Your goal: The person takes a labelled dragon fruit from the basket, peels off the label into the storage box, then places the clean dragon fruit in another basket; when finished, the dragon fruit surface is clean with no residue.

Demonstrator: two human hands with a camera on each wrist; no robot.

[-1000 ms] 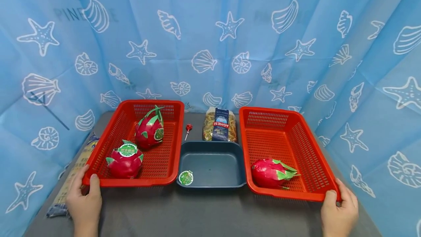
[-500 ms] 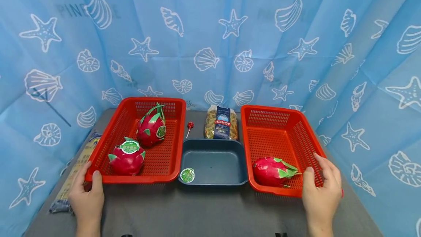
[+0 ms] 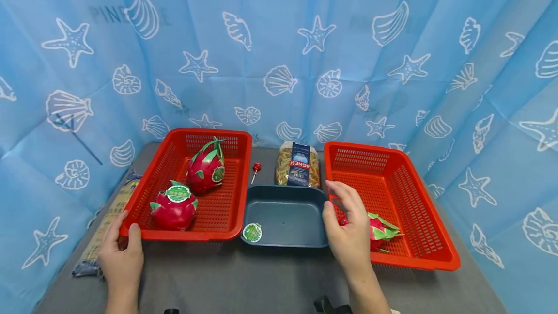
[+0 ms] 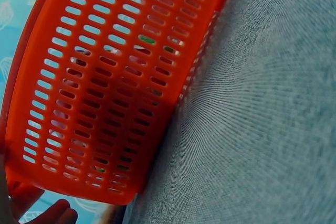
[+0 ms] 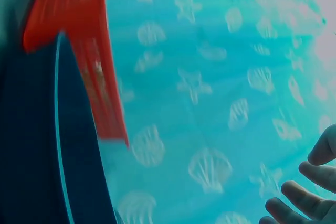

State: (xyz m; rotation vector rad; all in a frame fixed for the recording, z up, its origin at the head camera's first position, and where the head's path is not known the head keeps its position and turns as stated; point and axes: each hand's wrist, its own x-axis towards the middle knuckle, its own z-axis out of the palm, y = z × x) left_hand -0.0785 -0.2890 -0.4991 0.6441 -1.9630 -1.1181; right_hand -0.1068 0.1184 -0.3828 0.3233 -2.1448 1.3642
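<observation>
The left red plastic basket (image 3: 187, 235) holds two dragon fruits, one leafy at the back (image 3: 204, 172) and one (image 3: 172, 212) with a green label in front. My left hand (image 3: 121, 258) grips its near left corner, thumb at the front rim. In the left wrist view the slotted basket wall (image 4: 105, 93) fills much of the frame. My right hand (image 3: 350, 229), fingers spread and holding nothing, is over the left side of the right red basket (image 3: 414, 260), beside the dark blue tray (image 3: 283, 224). It partly hides a third dragon fruit (image 3: 382, 230).
Behind the tray lie a pasta bag (image 3: 298, 164) and a red lollipop (image 3: 257, 166). A green round label (image 3: 252, 232) is in the tray's near left corner. A long package (image 3: 106, 229) lies left of the left basket. A blue shell-print curtain (image 3: 279, 52) closes the back and sides.
My right hand has let go of the right basket's near right corner and moved left to beside the tray. My left hand has stayed at its corner. The head view has shifted slightly.
</observation>
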